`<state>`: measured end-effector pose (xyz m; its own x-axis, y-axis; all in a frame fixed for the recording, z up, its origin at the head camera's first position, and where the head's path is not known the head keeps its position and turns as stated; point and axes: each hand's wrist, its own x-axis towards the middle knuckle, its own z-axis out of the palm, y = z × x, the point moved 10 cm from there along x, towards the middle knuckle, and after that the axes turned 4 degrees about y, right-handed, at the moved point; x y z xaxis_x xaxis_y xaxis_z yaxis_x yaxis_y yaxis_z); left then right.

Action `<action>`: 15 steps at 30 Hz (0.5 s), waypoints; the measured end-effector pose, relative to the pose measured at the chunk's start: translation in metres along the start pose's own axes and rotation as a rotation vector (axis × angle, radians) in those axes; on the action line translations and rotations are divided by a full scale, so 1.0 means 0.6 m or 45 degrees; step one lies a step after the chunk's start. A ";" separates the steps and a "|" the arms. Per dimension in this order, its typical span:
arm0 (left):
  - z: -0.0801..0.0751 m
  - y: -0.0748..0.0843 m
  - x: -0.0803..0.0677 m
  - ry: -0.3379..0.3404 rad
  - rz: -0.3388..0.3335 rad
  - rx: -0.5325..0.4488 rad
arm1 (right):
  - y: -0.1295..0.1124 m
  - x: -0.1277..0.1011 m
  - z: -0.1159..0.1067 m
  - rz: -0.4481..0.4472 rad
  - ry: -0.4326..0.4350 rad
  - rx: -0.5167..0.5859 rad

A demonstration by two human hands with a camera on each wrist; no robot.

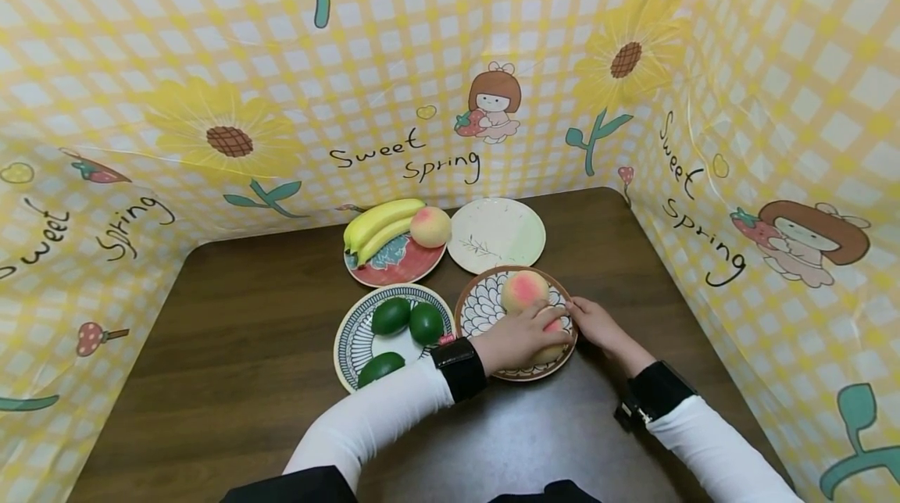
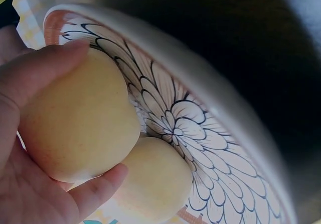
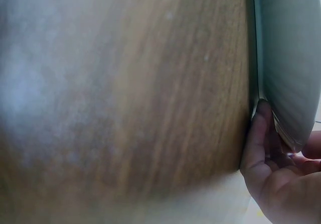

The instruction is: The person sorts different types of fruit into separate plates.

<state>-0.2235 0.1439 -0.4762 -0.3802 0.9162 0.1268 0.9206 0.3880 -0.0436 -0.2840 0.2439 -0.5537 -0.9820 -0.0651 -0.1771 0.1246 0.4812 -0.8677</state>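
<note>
**Peach gripped over patterned plate, rim steadied from the side**

Left hand [image 1: 516, 339] curled round a peach [image 2: 75, 123], thumb across the top and fingers under the near side, seen plainly from the left wrist view; fruit held just over the petal-patterned plate [image 1: 485, 308] at centre of the head frame, touching or nearly touching a second peach [image 2: 153, 181] lying in the dish beside it. A third, pinker peach [image 1: 523, 290] resting toward the plate's far rim.

Right hand [image 1: 598, 323] set against the plate's right edge, fingertips [image 3: 261, 133] pressed to the rim where it meets the tabletop [image 1: 246, 315]; likely there to keep the dish from sliding while the other hand works the fruit. Fingers bent lightly round the rim, so a light hold rather than a flat push.

Left of centre, a blue-rimmed plate [image 1: 348, 339] carrying three green mangoes [image 1: 391, 316]. Further up the frame, a red plate [image 1: 401, 269] with bananas [image 1: 380, 222] and one more peach, and an empty pale plate [image 1: 496, 234] to its right. Yellow checked cloth [image 1: 141, 97] walling in all sides.
</note>
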 end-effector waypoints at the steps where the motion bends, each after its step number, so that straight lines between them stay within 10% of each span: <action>1: 0.001 -0.001 -0.001 -0.007 -0.005 -0.010 | 0.000 0.000 -0.001 0.000 0.003 -0.012; 15: 0.022 -0.015 -0.008 -0.212 -0.093 -0.163 | 0.003 0.001 0.001 0.032 0.014 -0.055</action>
<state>-0.2314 0.1373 -0.4895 -0.4457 0.8943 -0.0405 0.8900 0.4475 0.0874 -0.2841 0.2445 -0.5556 -0.9801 -0.0429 -0.1937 0.1436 0.5199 -0.8421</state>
